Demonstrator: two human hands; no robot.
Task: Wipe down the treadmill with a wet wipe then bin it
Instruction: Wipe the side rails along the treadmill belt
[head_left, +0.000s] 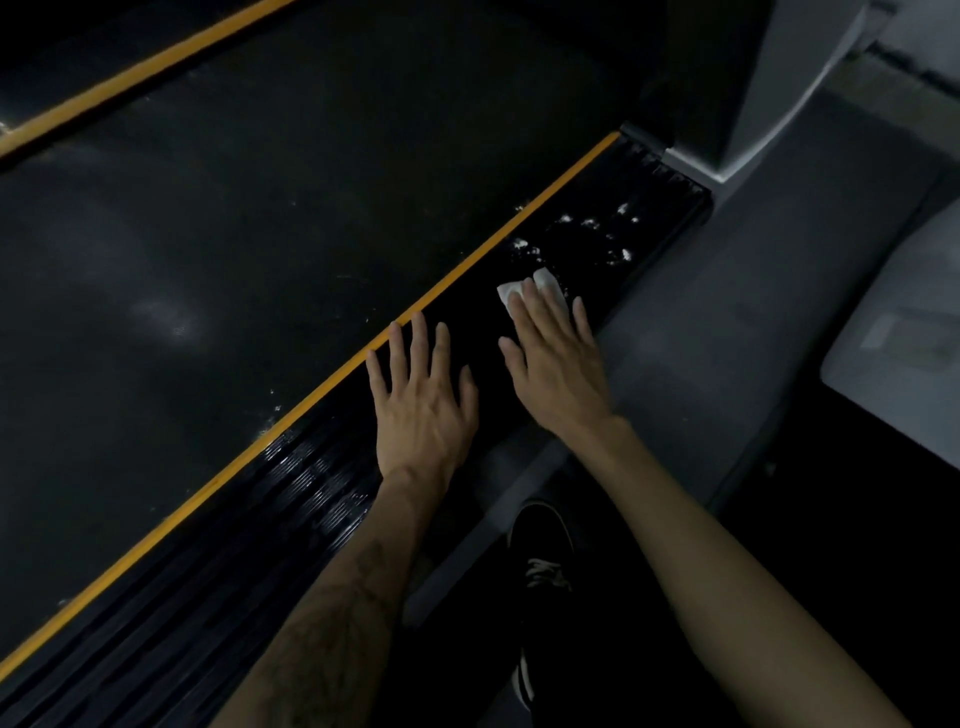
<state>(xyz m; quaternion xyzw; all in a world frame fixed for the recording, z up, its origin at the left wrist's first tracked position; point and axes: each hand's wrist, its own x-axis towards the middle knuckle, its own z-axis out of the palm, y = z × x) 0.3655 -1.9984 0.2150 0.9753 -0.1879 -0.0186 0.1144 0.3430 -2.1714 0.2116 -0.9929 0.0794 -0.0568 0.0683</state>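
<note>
belt (260, 234): lying dark at the left of the treadmill, a few pale specks showing near its right edge.
stripe (322, 382): running orange between the belt and the side rail.
rail (291, 499): the black ribbed side rail; it is glistening at its near part, while white smears (587, 228) are sitting toward its far end.
left hand (423, 400): resting flat on the rail against the stripe, fingers straight and spread, grasping nothing.
wipe (524, 291): lying on the rail near its far end, mostly under the right fingers, just short of the smears.
right hand (558, 364): pressing the wipe down with straight, released fingers, not curled round it.
step: the wiping seems to be underway, roughly mid-rail.
next move: it is probably calling for pushing the wipe on toward the far end, over the smears, keeping pressure on it; the belt specks may also need a pass.
shoe (540, 571): standing on the floor beside the rail's outer edge.
bin: none is showing in view, so nothing can be said of its contents.
</note>
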